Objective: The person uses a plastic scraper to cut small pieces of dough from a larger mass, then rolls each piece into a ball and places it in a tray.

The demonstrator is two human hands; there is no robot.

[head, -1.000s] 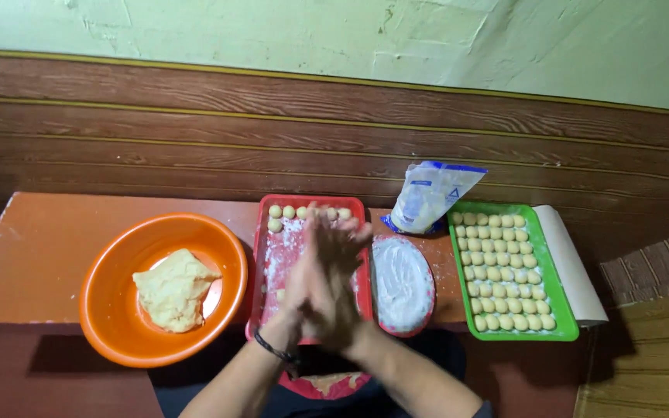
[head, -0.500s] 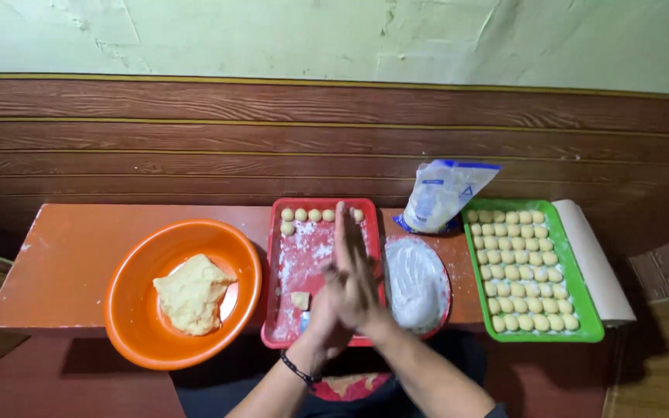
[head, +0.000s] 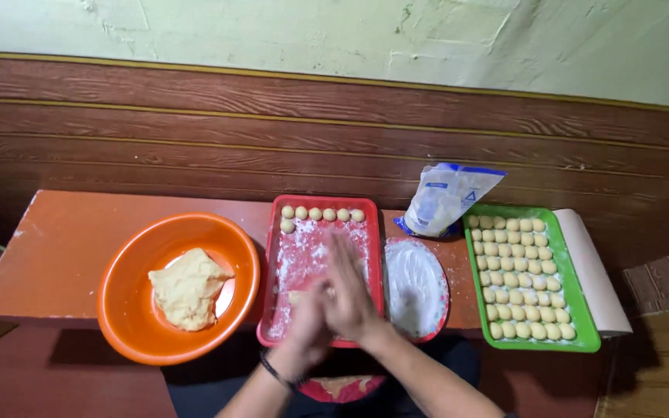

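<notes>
My left hand [head: 302,329], with a dark band on the wrist, and my right hand [head: 350,298] are pressed palm to palm over the near end of a floured red tray [head: 272,255]. Both are blurred, and anything between the palms is hidden. A row of small dough balls [head: 323,214] lies along the tray's far end. A small dough piece [head: 296,296] lies on the tray by my left hand. To the left stands an orange bowl [head: 118,310] holding a lump of yellow dough [head: 187,288].
A red plate of white flour [head: 416,282] sits right of the tray, with a flour bag [head: 447,197] behind it. A green tray [head: 582,310] holds several rows of dough balls, a white roll [head: 594,271] beside it. All rest on an orange-brown table [head: 63,248] against a wood-panelled wall.
My hands have slid against each other: the right hand has moved forward over the left, which has drawn back toward me. The view has shifted slightly.
</notes>
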